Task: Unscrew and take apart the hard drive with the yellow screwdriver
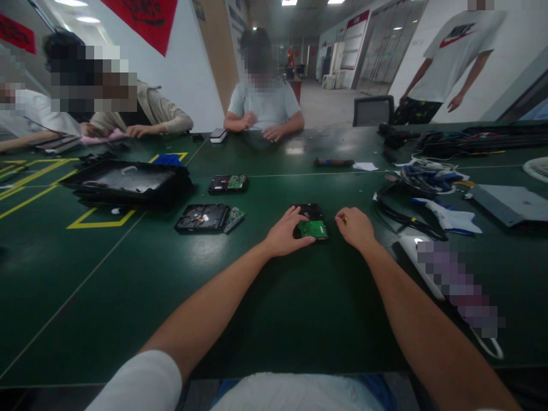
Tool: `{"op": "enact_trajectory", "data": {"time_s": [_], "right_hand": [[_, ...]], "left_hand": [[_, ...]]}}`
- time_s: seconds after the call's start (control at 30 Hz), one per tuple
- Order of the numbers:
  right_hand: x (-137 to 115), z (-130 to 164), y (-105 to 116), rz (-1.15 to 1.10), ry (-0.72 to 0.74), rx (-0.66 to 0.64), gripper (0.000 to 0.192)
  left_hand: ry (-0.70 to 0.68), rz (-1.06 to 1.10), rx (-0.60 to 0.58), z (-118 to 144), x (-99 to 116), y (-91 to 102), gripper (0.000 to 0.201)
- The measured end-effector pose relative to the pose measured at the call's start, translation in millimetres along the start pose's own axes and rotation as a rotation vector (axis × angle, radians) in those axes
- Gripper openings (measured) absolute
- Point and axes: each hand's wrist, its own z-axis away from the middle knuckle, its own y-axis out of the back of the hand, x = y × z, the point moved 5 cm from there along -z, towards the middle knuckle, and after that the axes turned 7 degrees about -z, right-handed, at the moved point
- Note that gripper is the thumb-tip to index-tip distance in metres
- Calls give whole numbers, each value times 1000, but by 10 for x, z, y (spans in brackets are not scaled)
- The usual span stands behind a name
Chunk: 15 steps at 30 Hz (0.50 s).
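Observation:
A hard drive [314, 229] lies flat on the green table in front of me, its green circuit board facing up. My left hand [287, 233] grips it from the left, thumb at the near edge and fingers along the far edge. Just right of the drive, my right hand [356, 227] is closed in a pinch. A small yellow and dark bit shows at its fingertips, too small to name. To the left are an opened drive casing [201, 218], a loose circuit board [235, 218] against it, and another hard drive [228, 183] farther back.
A black tray [132, 178] stands at the left. On the right lie bundled cables [432, 177], a white-and-blue glove [449, 216], a grey metal box [511, 202] and a partly blurred white object [423, 268]. A dark cylindrical tool [333, 162] lies farther back. People sit across the table.

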Motion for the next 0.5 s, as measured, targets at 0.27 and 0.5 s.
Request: {"op": "enact_trajectory", "data": {"time_s": [0.27,0.5], "right_hand": [[-125,25,-24,-105,120,5,18],[-316,107,-7,-455,147,10,15]], "left_hand": [[6,-14,4,10,32,25,59],[2,-19,14,1,11,-2,66]]}}
